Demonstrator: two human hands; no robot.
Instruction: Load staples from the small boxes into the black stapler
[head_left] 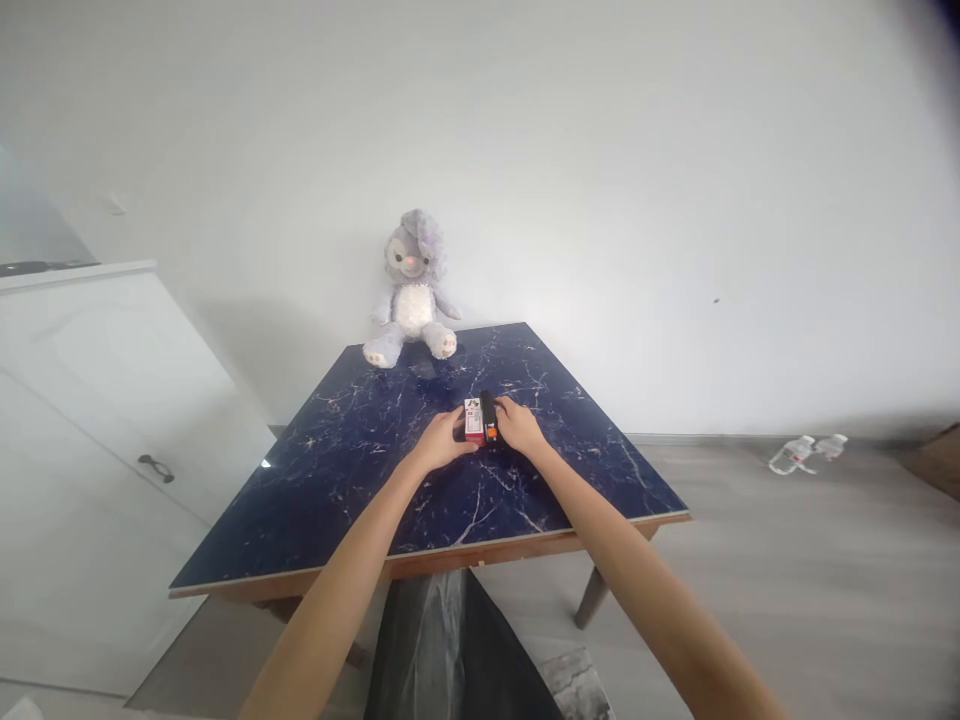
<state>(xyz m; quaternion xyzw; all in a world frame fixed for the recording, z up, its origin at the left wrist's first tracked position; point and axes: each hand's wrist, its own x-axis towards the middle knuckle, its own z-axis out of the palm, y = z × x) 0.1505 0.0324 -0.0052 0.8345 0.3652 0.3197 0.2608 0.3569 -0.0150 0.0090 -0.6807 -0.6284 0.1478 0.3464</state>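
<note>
Left hand (442, 441) is up against a small red-and-white box (473, 420), right hand (519, 425) on the black, orange-marked object (487, 410) beside it. Fluffy grey plush toy (413, 308) sits at the blue marble-look table's (337, 490) far end.

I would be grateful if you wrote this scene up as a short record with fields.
Left hand: at the left of the small items
Right hand: at the right of the black item
Between the hands: red-and-white box, left of the black item; a dark item, partly hidden by the left hand
Surface: blue marble-patterned table
Far edge: seated plush toy
Left side: white cabinet
Right-hand floor: clear bottles
</note>
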